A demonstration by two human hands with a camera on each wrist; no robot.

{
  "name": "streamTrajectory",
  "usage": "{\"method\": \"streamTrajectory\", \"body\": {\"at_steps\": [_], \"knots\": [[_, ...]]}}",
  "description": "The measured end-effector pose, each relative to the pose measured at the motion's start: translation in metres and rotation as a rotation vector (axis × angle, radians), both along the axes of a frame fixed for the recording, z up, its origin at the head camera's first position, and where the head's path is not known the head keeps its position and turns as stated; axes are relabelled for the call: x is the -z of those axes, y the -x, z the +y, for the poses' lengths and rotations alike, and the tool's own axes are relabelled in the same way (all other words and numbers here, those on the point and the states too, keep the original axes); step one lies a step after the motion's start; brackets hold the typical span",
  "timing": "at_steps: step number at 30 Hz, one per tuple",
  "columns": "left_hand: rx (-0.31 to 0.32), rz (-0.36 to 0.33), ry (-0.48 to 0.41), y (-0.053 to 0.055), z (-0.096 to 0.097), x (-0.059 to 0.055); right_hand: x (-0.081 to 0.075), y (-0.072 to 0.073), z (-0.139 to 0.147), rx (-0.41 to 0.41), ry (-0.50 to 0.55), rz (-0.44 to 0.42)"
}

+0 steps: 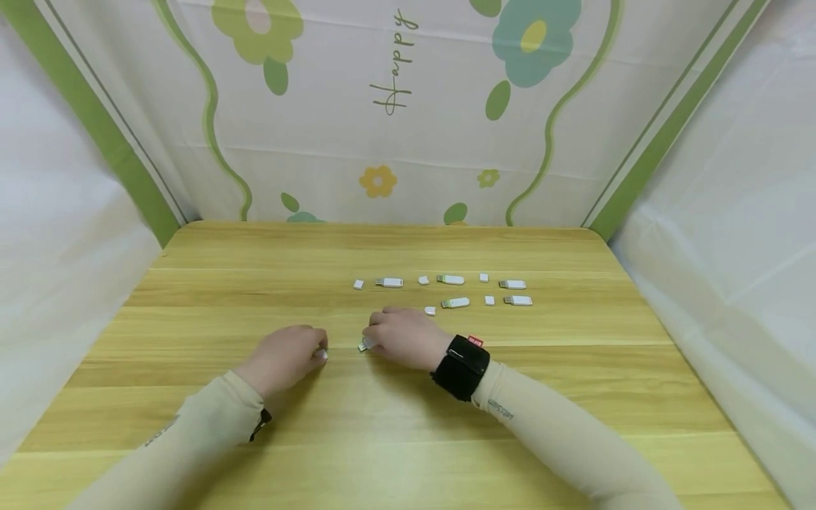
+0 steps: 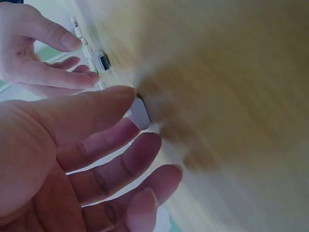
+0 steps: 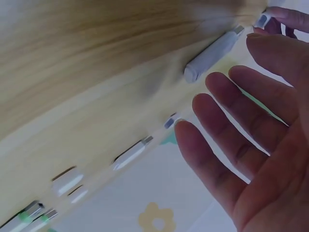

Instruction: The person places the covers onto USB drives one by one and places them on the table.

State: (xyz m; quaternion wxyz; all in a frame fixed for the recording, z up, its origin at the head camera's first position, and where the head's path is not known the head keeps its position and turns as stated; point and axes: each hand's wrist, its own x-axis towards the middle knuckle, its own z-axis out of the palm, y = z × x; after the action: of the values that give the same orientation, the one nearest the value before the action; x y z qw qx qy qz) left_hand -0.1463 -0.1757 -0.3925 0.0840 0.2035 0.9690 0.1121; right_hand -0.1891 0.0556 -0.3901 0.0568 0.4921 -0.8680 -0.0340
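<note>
sleeved forearms [image 1: 548, 425] lie across the bench [image 1: 408, 460], the left hand [image 1: 285, 360] pinching a white cap [image 2: 140, 113] while the right hand [image 1: 408, 340], fingers loose, hovers beside a usb stick [image 3: 212, 56] lying plug toward that cap, presumably marking them as a pair.

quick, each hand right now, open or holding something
Left hand: holding a small white cap, pinched.
Right hand: open beside a white USB stick, not gripping it.

dim, slightly hazy wrist views
</note>
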Motion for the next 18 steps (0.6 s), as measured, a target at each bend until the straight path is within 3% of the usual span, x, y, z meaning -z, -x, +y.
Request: {"method": "streamTrajectory", "body": {"at_steps": [9, 18], "knots": [[0.06, 0.011, -0.062, 0.0016, -0.0001, 0.0013, 0.0042, 0.0, -0.0087, 0.028, -0.093, 0.01], [0.093, 0.026, -0.068, 0.0025, -0.0032, 0.0025, 0.0065, 0.0008, -0.0068, 0.032, -0.076, -0.064]]}}
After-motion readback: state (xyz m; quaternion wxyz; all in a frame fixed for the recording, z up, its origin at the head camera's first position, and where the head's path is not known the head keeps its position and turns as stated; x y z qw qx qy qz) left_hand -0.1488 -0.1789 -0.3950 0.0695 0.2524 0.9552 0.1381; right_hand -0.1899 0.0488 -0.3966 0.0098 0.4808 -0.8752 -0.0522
